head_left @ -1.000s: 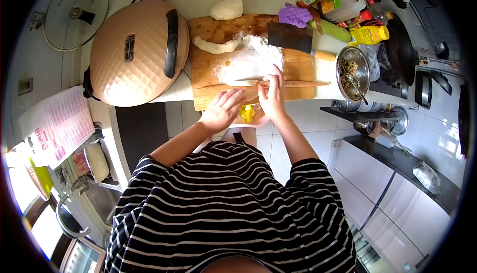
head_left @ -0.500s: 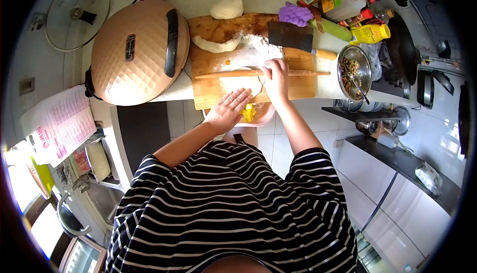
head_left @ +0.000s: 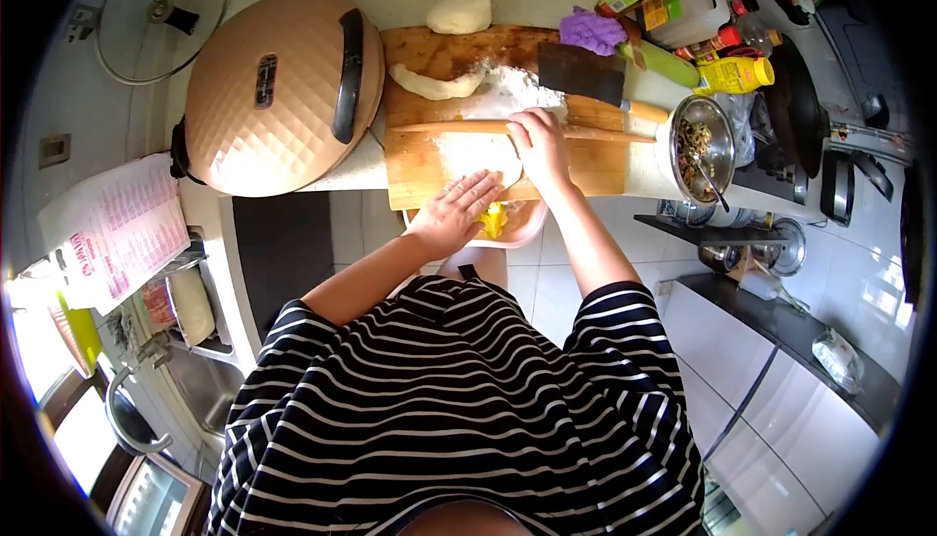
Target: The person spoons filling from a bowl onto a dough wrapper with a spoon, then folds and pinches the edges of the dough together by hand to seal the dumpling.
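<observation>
My right hand [head_left: 539, 148] is closed round the middle of a thin wooden rolling pin [head_left: 444, 128], which lies across the wooden board [head_left: 597, 165]. Just below the pin is a flat, pale dough sheet [head_left: 478, 157]. My left hand [head_left: 455, 212] rests with its fingers stretched out on the sheet's lower edge, at the near side of the board. Behind the pin lie white flour [head_left: 514, 90] and a curved dough strip [head_left: 436, 84]. A rounded dough lump [head_left: 459, 13] sits past the board's far edge. A cleaver [head_left: 582, 71] lies at the board's back right.
A large tan electric pan [head_left: 283, 92] stands to the left. On the right is a metal bowl [head_left: 701, 149] of chopped filling with a spoon. Bottles, a purple cloth [head_left: 591, 30] and a green vegetable [head_left: 664, 63] lie at the back right. A pink basin [head_left: 527, 224] sits below the board.
The rolling pin has moved away from me with my right hand, baring the dough sheet. My left hand has come off the pin's area onto the sheet's near edge. The view has shifted slightly.
</observation>
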`<act>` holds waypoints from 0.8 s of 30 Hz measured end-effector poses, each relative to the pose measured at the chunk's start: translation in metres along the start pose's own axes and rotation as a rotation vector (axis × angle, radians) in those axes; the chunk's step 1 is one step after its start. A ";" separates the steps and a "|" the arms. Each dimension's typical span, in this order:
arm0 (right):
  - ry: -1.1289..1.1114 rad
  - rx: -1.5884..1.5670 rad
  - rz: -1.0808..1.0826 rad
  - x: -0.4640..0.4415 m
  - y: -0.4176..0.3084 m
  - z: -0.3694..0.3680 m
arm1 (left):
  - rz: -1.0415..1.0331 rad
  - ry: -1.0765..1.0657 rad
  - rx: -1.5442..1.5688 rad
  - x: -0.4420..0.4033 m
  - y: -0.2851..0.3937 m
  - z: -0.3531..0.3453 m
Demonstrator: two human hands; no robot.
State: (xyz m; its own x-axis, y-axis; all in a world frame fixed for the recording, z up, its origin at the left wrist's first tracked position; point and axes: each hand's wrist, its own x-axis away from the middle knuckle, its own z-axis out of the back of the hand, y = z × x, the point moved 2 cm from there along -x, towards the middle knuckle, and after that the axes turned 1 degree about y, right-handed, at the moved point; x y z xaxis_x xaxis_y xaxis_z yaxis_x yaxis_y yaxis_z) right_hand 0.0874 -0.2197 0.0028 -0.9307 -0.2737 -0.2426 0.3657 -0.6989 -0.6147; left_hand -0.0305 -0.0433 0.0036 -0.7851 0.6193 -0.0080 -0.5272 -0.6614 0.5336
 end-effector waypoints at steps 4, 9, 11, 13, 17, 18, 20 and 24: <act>-0.027 0.096 0.095 0.012 -0.004 -0.003 | -0.004 0.016 0.011 -0.001 -0.002 -0.001; 0.108 0.090 0.070 0.015 -0.018 0.013 | 0.022 0.048 0.041 -0.003 0.001 0.005; 0.212 0.083 0.054 0.007 -0.035 0.036 | 0.020 0.123 0.125 -0.004 0.002 0.008; 0.298 0.016 0.012 0.000 -0.046 0.057 | 0.009 0.225 0.258 -0.008 -0.001 0.013; 0.322 -0.068 -0.002 -0.005 -0.070 0.090 | 0.430 0.354 0.330 -0.028 -0.007 0.036; 0.321 -0.089 -0.030 -0.001 -0.073 0.092 | 0.456 0.388 0.202 -0.037 -0.014 0.037; 0.296 -0.085 -0.084 0.007 -0.075 0.092 | 0.559 0.355 0.071 -0.053 -0.029 0.032; 0.264 -0.078 -0.178 0.023 -0.061 0.080 | 0.606 0.260 -0.043 -0.072 -0.036 0.035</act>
State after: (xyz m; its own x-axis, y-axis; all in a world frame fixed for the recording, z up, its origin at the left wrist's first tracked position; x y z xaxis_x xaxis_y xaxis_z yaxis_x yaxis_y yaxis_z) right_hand 0.0438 -0.2363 0.0946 -0.9513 0.0356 -0.3062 0.2062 -0.6649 -0.7180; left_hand 0.0561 -0.0490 0.0148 -0.9970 0.0137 0.0759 0.0240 -0.8805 0.4735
